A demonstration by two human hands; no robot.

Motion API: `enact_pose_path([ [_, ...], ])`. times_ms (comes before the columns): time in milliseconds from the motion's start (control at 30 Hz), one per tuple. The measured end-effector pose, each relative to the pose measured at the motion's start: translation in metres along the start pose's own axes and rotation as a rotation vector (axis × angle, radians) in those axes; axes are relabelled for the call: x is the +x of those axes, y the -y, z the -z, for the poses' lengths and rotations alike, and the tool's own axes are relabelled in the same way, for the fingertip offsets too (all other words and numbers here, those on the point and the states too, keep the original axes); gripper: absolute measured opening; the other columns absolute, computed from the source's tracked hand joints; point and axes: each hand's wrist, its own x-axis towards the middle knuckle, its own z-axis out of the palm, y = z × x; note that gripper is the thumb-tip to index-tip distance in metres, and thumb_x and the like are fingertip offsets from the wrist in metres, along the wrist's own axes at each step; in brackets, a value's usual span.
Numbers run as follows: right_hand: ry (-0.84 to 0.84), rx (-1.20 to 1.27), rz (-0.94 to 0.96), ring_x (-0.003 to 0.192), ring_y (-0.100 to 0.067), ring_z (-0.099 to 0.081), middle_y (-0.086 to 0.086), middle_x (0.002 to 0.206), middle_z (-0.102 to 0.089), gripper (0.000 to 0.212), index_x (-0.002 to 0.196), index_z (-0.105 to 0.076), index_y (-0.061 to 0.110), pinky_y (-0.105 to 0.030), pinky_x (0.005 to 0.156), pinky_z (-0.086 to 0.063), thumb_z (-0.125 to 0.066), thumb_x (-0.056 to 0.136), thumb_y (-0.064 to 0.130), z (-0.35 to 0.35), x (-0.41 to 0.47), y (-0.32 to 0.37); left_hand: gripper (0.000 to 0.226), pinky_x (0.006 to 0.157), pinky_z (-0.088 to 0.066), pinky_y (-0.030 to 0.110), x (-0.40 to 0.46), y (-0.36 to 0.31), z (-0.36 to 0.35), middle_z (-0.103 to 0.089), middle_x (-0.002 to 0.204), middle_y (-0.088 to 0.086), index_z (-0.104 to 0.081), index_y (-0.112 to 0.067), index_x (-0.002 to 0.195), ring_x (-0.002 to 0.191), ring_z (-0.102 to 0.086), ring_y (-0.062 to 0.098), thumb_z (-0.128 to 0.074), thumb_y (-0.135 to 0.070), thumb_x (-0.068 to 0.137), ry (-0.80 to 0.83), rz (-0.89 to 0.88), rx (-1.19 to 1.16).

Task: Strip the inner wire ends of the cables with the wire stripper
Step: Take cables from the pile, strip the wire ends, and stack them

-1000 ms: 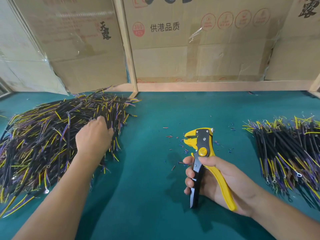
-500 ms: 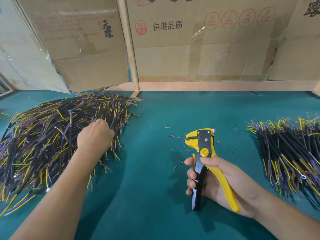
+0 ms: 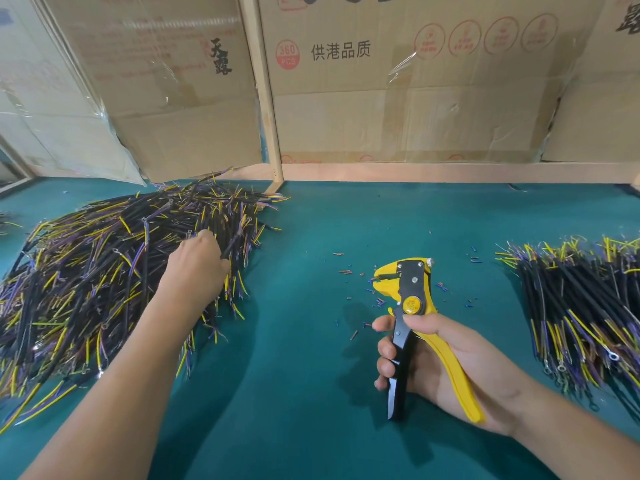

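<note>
A big heap of black cables (image 3: 90, 275) with yellow and purple inner wires covers the left of the green table. My left hand (image 3: 195, 266) reaches into its right side, fingers curled down among the cables and pinching one black cable; the fingertips are hidden. My right hand (image 3: 446, 362) grips the yellow and black wire stripper (image 3: 407, 306) upright by its handles, jaws pointing left and empty. A second heap of cables (image 3: 585, 306) lies at the right edge.
Small bits of stripped insulation (image 3: 349, 271) are scattered on the green table (image 3: 311, 393) around the stripper. Cardboard boxes (image 3: 398, 98) and a wooden frame post (image 3: 266, 116) close off the back of the table.
My left hand has shifted slightly within the left heap, fingers closing on a cable. My right hand and the stripper have stayed almost still.
</note>
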Motion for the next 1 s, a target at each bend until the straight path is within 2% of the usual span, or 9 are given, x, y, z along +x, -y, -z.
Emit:
enact_pose_path([
  [67,-0.001,-0.008,0.002,0.074,-0.033,-0.054,-0.018,0.085,-0.052,0.048,0.113,-0.065,-0.001,-0.052,0.078,-0.053,-0.078,0.076,0.028,0.000,0.000,0.000,0.020,0.074,-0.042,0.044,-0.002,-0.004,0.001,-0.060,0.093,0.016,-0.047,-0.002,0.099,0.091,-0.054,0.039,-0.062,-0.014,0.095,0.001,-0.038,-0.027],
  [133,-0.017,-0.009,0.002,0.073,-0.033,-0.054,-0.018,0.084,-0.052,0.044,0.113,-0.064,-0.001,-0.051,0.078,-0.053,-0.073,0.079,0.026,-0.001,0.000,0.001,0.023,0.077,-0.044,0.045,-0.005,-0.009,0.003,-0.062,0.093,0.016,-0.044,-0.003,0.104,0.093,-0.056,0.040,-0.062,-0.016,0.095,-0.028,-0.068,-0.080],
  [267,-0.016,0.001,-0.008,0.073,-0.033,-0.054,-0.018,0.083,-0.051,0.039,0.111,-0.064,-0.001,-0.051,0.078,-0.054,-0.066,0.083,0.026,-0.001,0.001,0.001,0.016,0.067,-0.043,0.037,-0.020,-0.031,0.008,-0.061,0.075,0.003,-0.044,-0.013,0.100,0.073,-0.058,0.030,-0.059,-0.012,0.093,-0.139,-0.199,-0.361],
  [367,0.015,0.006,-0.021,0.074,-0.033,-0.055,-0.019,0.084,-0.053,0.040,0.110,-0.066,0.000,-0.051,0.080,-0.054,-0.072,0.081,0.026,0.002,0.003,0.000,0.014,0.056,-0.048,0.025,-0.043,-0.061,0.009,-0.061,0.070,-0.007,-0.051,-0.016,0.091,0.052,-0.061,0.009,-0.059,-0.005,0.094,-0.062,-0.453,-0.554],
  [500,0.019,0.001,-0.023,0.074,-0.033,-0.055,-0.019,0.084,-0.054,0.051,0.108,-0.069,0.000,-0.051,0.078,-0.054,-0.086,0.069,0.029,0.005,0.007,-0.001,0.012,0.056,-0.044,0.012,-0.067,-0.088,0.002,-0.062,0.066,-0.013,-0.065,-0.016,0.096,0.050,-0.063,0.008,-0.057,-0.007,0.098,-0.014,-0.586,-0.755],
  [633,0.046,0.011,-0.024,0.076,-0.032,-0.056,-0.018,0.086,-0.053,0.041,0.110,-0.067,0.002,-0.051,0.081,-0.053,-0.074,0.081,0.029,0.007,0.007,-0.002,0.031,0.068,-0.049,0.019,-0.079,-0.096,0.003,-0.063,0.082,-0.016,-0.069,-0.013,0.108,0.066,-0.061,0.012,-0.049,-0.003,0.085,-0.127,-0.679,-0.709],
  [733,0.044,0.005,-0.024,0.076,-0.032,-0.055,-0.018,0.086,-0.053,0.041,0.111,-0.067,0.002,-0.051,0.081,-0.053,-0.072,0.082,0.029,0.007,0.006,-0.001,0.031,0.069,-0.049,0.026,-0.080,-0.096,0.003,-0.063,0.086,-0.006,-0.067,-0.013,0.109,0.070,-0.058,0.017,-0.056,-0.003,0.082,-0.165,-0.687,-0.683],
  [900,0.028,0.007,-0.016,0.075,-0.033,-0.055,-0.019,0.086,-0.053,0.041,0.109,-0.067,0.000,-0.051,0.081,-0.054,-0.073,0.080,0.029,0.005,0.005,-0.001,0.023,0.066,-0.050,0.029,-0.078,-0.093,0.004,-0.061,0.085,-0.011,-0.062,-0.023,0.102,0.074,-0.057,0.009,-0.051,-0.023,0.082,-0.173,-0.709,-0.671],
  [1000,0.027,0.005,-0.017,0.075,-0.033,-0.055,-0.019,0.085,-0.053,0.038,0.108,-0.067,0.001,-0.051,0.081,-0.053,-0.071,0.082,0.028,0.004,0.005,-0.001,0.021,0.066,-0.050,0.032,-0.078,-0.093,0.004,-0.061,0.084,-0.011,-0.059,-0.024,0.100,0.073,-0.057,0.010,-0.050,-0.026,0.081,-0.175,-0.706,-0.664],
])
